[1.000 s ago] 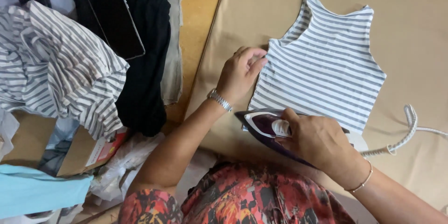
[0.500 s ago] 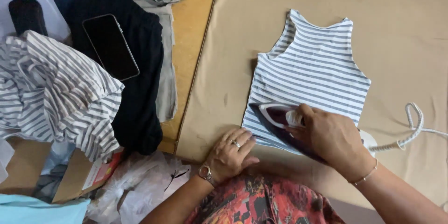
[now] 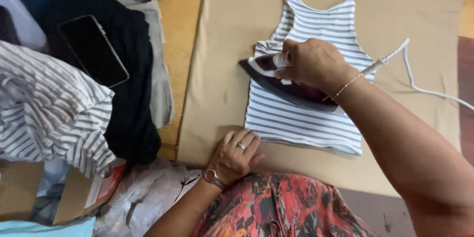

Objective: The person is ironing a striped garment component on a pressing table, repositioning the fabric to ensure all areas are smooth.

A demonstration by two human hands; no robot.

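Two hands: right hand [image 3: 311, 62] grips iron [image 3: 289, 81] on striped top [image 3: 306, 113]; left hand [image 3: 236, 155], flat and released, pins hem. Lingering may scorch the fabric.

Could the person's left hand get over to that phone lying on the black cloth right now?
Probably yes. The left hand rests empty on the tan pad's edge, and the phone lies face-up on the black cloth with nothing covering it or between them.

My right hand [image 3: 313, 62] is curled into a closed grip, knuckles up, with the forearm stretching back toward me along the right side. My left hand [image 3: 236, 154] lies flat, palm down, fingers together and extended, wrist bent close to my body.
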